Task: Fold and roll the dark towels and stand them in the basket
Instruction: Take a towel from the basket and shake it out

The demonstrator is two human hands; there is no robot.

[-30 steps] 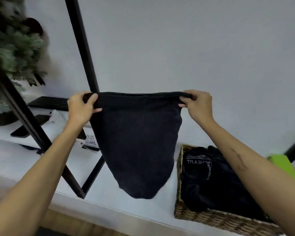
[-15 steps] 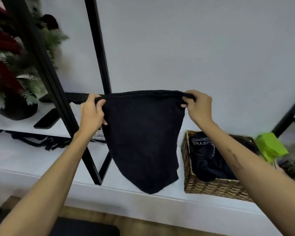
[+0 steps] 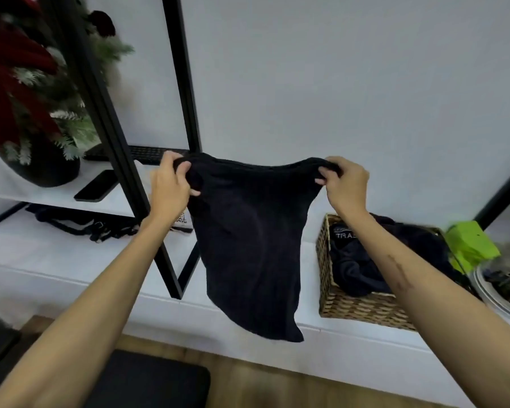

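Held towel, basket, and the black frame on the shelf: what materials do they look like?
Dark towel: soft matte cloth, likely terry or microfibre; it drapes limp and sags between the left hand and right hand. Weave too blurred to confirm.
Basket: woven wicker or seagrass, tan, matte; the plaited strands show.
Black frame: probably painted metal; straight thin square bars, slight satin sheen.

Plain pale wall (image 3: 336,78), black metal shelf frame (image 3: 186,83), white ledge (image 3: 56,260), wooden floor (image 3: 277,384).
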